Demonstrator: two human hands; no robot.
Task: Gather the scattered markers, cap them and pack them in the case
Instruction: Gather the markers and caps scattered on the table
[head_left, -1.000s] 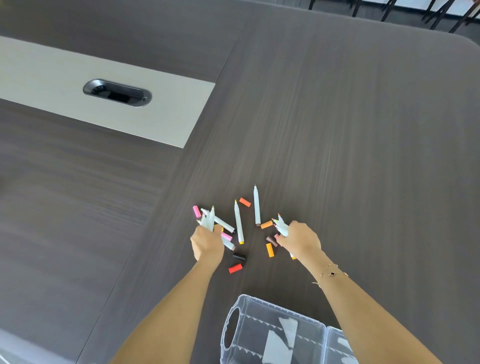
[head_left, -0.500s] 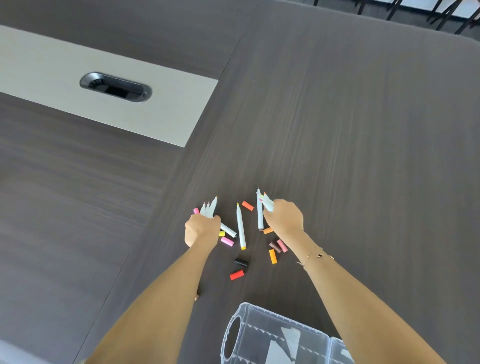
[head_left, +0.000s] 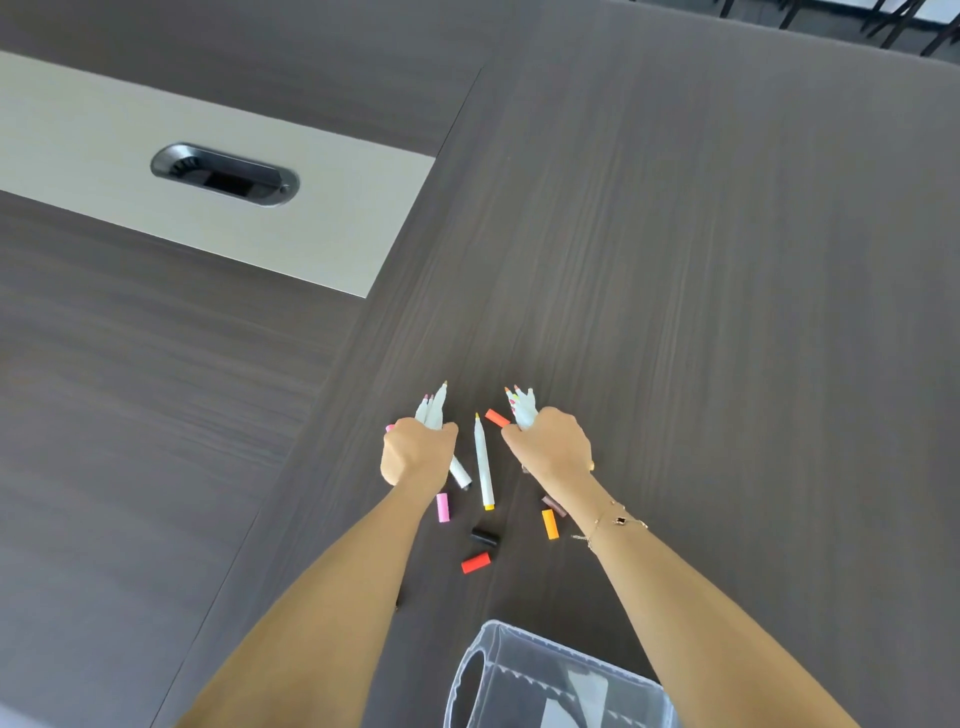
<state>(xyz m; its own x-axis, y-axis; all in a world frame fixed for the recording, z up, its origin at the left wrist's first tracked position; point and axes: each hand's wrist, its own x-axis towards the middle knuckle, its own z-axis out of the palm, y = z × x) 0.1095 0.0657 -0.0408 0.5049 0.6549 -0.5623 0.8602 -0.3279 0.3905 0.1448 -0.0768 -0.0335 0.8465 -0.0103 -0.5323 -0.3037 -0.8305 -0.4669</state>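
My left hand (head_left: 415, 451) grips a bunch of white uncapped markers (head_left: 432, 410), tips pointing away from me. My right hand (head_left: 551, 445) grips another bunch of uncapped markers (head_left: 522, 408). Between the hands one white marker with a yellow end (head_left: 482, 462) lies on the table, and a second marker (head_left: 460, 474) pokes out from under my left hand. Loose caps lie around: orange-red (head_left: 496, 417), pink (head_left: 442, 507), black (head_left: 484, 537), red (head_left: 475, 563), orange (head_left: 549, 524), brown (head_left: 554, 505). The clear plastic case (head_left: 524, 675) stands open at the near edge.
The dark wood table (head_left: 701, 312) stretches far ahead and to the right. A light panel (head_left: 332, 218) with a black cable slot (head_left: 224, 175) lies at the far left. Chair legs (head_left: 904, 21) show beyond the far edge.
My right hand picked up the marker that lay by the orange-red cap and added it to its bunch. My left hand shifted slightly, still holding its markers.
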